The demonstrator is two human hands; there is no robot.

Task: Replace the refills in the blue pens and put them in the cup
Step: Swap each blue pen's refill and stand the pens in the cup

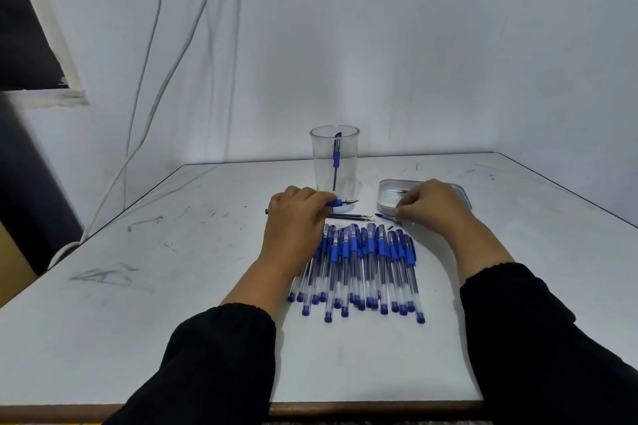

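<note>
My left hand (297,217) grips a blue pen (340,203) lying sideways, its tip pointing right. My right hand (431,205) has its fingers curled over the front edge of a small clear box (386,195) of refills and pinches a pen cap (388,218) lying on the table. Two loose refills (350,216) lie between my hands. Several capped blue pens (359,266) lie side by side in front of me. A clear cup (334,157) stands behind, with one blue pen (336,155) upright in it.
The white table (172,269) is scuffed; its front edge is near me and its far edge meets the wall. White cables (155,79) hang down the wall at the left.
</note>
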